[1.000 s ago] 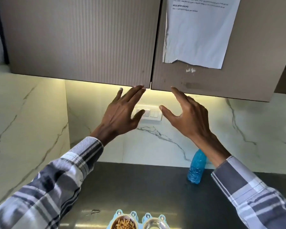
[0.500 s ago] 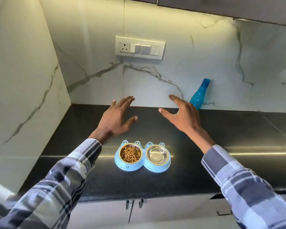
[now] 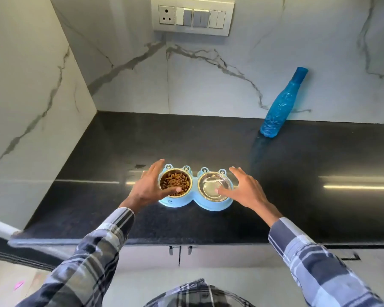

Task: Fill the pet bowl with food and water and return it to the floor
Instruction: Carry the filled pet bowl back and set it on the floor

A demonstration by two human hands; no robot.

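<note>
Head camera: both hands flanking double pet bowl on countertop

Light-blue double pet bowl is sitting on the black countertop. Left hand is hovering at its kibble-filled side, fingers spread, gripping nothing. Right hand is hovering at the clear metal bowl, likewise released. Blue water bottle is standing well apart, against the marble wall.

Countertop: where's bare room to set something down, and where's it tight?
Free: the black countertop right of the pet bowl, in front of the blue bottle; the back-left corner by the marble walls. Crowded: centre front, where the left hand and right hand flank the pet bowl.
</note>
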